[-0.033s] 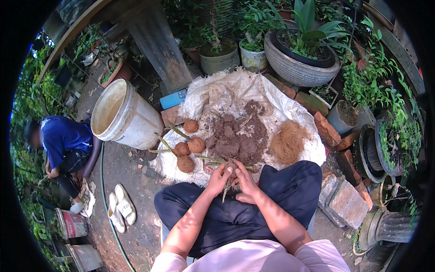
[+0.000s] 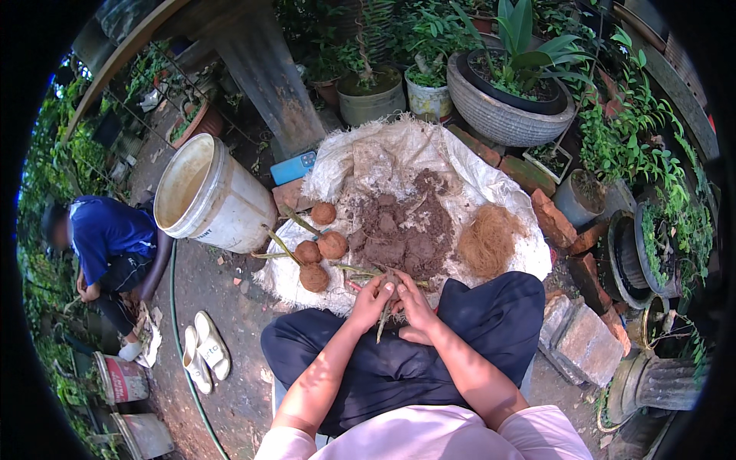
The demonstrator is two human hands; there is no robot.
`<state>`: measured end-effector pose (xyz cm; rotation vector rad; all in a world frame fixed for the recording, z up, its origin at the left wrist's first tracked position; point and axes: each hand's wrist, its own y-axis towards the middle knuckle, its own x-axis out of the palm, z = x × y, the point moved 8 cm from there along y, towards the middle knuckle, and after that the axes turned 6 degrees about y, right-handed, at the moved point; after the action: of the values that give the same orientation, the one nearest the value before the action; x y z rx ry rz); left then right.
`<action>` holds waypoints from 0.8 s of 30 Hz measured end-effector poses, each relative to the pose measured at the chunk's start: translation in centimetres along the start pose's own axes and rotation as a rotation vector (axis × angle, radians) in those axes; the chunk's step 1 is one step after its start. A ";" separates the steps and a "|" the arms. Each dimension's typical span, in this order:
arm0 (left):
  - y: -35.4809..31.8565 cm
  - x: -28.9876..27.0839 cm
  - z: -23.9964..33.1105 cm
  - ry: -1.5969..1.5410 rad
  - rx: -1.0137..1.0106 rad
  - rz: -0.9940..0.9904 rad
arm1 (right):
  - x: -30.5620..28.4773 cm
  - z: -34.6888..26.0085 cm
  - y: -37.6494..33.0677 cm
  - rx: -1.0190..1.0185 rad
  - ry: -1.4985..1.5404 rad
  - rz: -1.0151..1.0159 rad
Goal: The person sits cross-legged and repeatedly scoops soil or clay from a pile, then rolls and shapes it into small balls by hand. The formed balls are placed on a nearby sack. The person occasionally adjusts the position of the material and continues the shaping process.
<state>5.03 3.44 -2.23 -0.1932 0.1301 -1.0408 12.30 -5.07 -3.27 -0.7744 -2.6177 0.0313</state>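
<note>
My left hand [image 2: 371, 303] and my right hand [image 2: 417, 307] meet over my lap, at the near edge of a white woven sack [image 2: 498, 180]. Both are closed around a green stem cutting [image 2: 381, 328] whose lower end pokes out toward me. Brown soil appears to be packed on it between my fingers, mostly hidden. Just ahead lies a heap of dark, moist soil [image 2: 399, 238]. To its left sit several fibre-wrapped balls [image 2: 333, 244], some with green stems sticking out. On the right of the sack rests a loose tuft of brown fibre [image 2: 491, 240].
A white bucket [image 2: 218, 195] stands tilted at left, near a blue phone [image 2: 294, 169] on a brick. Pale slippers [image 2: 207, 349] and a green hose [image 2: 175, 322] lie on the ground. Another person [image 2: 115, 245] crouches far left. Bricks [image 2: 553, 218] and potted plants [image 2: 510, 96] border the sack.
</note>
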 end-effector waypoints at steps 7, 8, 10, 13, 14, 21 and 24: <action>0.2 -0.2 -1.0 -0.020 -0.072 -0.031 | -0.3 1.4 0.4 0.062 0.047 0.024; 0.2 -0.2 -0.4 -0.010 0.000 -0.019 | -0.2 0.9 0.4 0.005 0.068 0.019; 0.1 0.0 0.1 -0.006 0.060 0.009 | -0.4 0.5 0.5 -0.004 0.108 0.050; 0.0 0.0 0.6 0.020 0.090 0.047 | -0.2 0.4 0.4 0.066 0.188 0.056; 0.0 -0.1 1.0 0.105 0.118 0.057 | 0.0 0.1 0.4 0.057 0.176 0.042; 0.3 -0.2 0.6 0.389 0.130 0.040 | -0.1 0.2 0.6 0.077 0.292 -0.062; 0.2 0.1 0.7 0.354 0.102 0.061 | -0.4 0.3 0.6 0.095 0.173 -0.054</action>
<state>5.34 3.53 -1.62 0.0897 0.4000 -1.0108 12.81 -4.71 -3.78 -0.6431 -2.4528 0.0697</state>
